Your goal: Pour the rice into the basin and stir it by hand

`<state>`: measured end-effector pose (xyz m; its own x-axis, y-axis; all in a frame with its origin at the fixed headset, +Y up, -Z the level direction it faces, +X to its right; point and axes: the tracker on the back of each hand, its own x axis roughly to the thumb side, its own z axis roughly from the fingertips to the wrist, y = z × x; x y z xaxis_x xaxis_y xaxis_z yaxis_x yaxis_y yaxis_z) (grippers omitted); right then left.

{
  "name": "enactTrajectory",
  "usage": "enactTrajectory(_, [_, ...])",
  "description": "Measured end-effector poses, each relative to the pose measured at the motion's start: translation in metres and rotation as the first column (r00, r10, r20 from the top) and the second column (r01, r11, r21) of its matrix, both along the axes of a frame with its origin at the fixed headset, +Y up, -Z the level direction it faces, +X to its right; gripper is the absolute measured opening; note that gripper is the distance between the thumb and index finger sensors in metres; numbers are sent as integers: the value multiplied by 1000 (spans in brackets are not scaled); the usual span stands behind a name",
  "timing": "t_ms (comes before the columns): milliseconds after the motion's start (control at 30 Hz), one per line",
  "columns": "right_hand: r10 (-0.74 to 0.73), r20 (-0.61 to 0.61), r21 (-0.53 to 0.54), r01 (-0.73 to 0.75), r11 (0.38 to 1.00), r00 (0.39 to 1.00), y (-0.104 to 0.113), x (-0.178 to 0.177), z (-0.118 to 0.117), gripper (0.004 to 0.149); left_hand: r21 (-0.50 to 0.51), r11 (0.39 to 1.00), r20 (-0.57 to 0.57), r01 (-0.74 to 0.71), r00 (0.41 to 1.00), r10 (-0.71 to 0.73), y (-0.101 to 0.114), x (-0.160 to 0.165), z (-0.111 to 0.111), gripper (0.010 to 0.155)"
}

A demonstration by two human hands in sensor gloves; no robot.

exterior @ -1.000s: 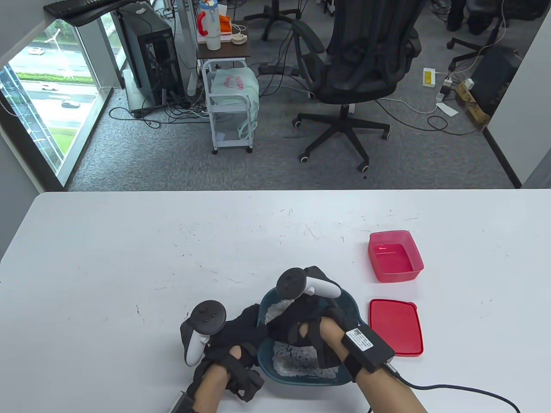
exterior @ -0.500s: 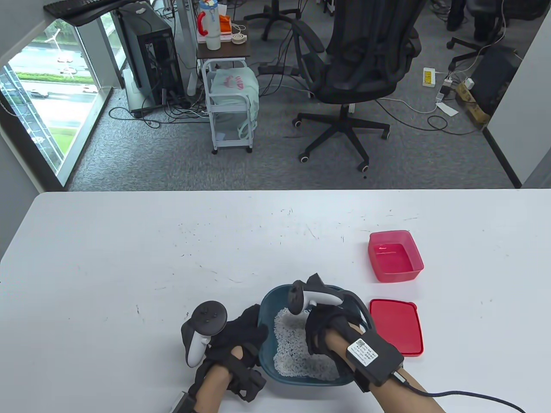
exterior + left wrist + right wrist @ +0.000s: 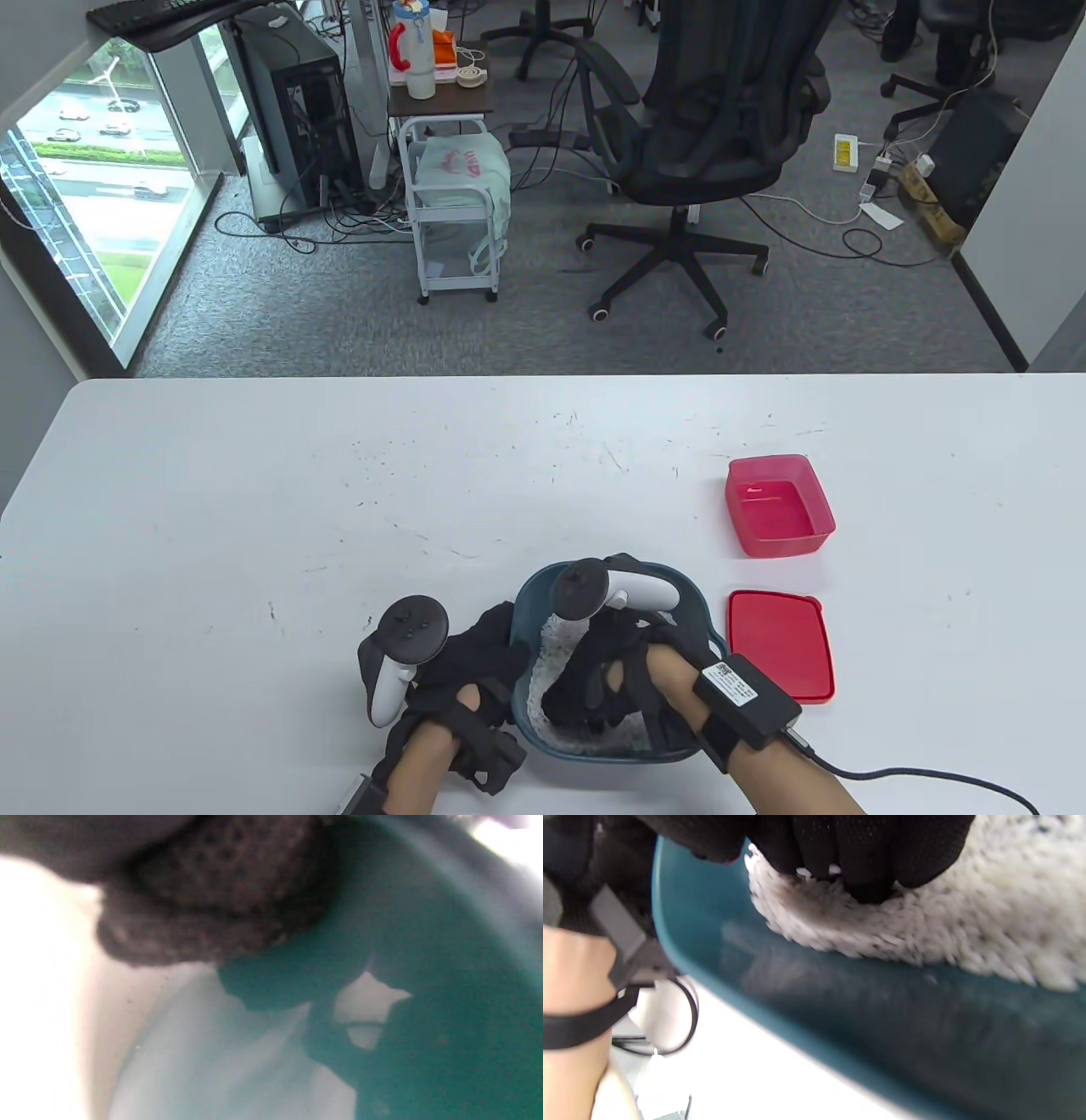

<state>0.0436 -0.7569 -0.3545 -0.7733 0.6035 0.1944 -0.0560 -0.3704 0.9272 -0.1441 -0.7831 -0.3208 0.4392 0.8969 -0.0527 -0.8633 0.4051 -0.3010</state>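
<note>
A dark teal basin [image 3: 702,618] with white rice [image 3: 553,649] in it stands near the table's front edge. My right hand [image 3: 567,703] is inside the basin, its gloved fingertips [image 3: 865,874] dug into the rice [image 3: 967,921] close to the near-left wall [image 3: 840,997]. My left hand [image 3: 485,655] grips the basin's left rim from outside. In the left wrist view its gloved fingers [image 3: 220,899] lie against the teal wall [image 3: 445,984]. Much of the rice is hidden under the right hand and its tracker.
An open red plastic box [image 3: 779,507] sits to the right beyond the basin, with its red lid [image 3: 779,645] flat on the table just right of the basin. A black cable [image 3: 916,774] trails from my right wrist across the table's front right.
My right hand swept through the rice from the basin's left part to its right side, then back toward the near left. The rice shifted with it. My left hand stayed on the rim.
</note>
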Motion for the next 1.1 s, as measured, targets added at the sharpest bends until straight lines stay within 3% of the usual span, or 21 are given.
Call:
enactTrajectory(100, [-18,104,84,9,996,994,3,1,-15,61,3,1000,2,9,1000,-9,0,0,0,68])
enactTrajectory(233, [46,239,280,-115,953,970,12,9,-30,60,11,1000,5,11,1000,-11,0,0,1,68])
enactTrajectory(300, [118,271,341,-210,916,955,15,13,-31,60,11,1000,5,11,1000,-11,0,0,0,68])
enactTrajectory(367, [282,290,354,-377,856,914,13,18,-29,60,2,1000,0,12,1000,-12,0,0,1,68])
enactTrajectory(433, [388,283,363,-472,803,877,12,20,-24,61,6,1000,-5,17,1000,-17,0,1,1,67])
enactTrajectory(533, [595,224,401,-629,666,772,8,19,-12,61,13,1000,-17,24,1000,-24,1,1,1,67])
enactTrajectory(633, [659,155,414,-654,633,736,5,15,-1,61,4,1000,-13,11,1000,-11,0,2,2,66])
enactTrajectory(767, [716,102,337,-701,628,690,-2,10,11,60,8,1000,-20,17,1000,-17,1,3,3,66])
enactTrajectory(867, [631,25,270,-613,743,776,-6,8,13,60,2,1000,-22,8,1000,-7,0,2,2,66])
enactTrajectory(900, [522,-16,207,-508,836,853,-5,8,14,60,2,1000,-22,7,1000,-7,0,2,2,66])
enactTrajectory(967, [306,-62,97,-299,949,950,-5,7,14,61,3,1000,-21,9,1000,-8,0,3,2,66])
enactTrajectory(1100, [20,-14,-52,-21,998,1000,-4,6,7,62,9,1000,-9,10,1000,-10,0,3,2,67])
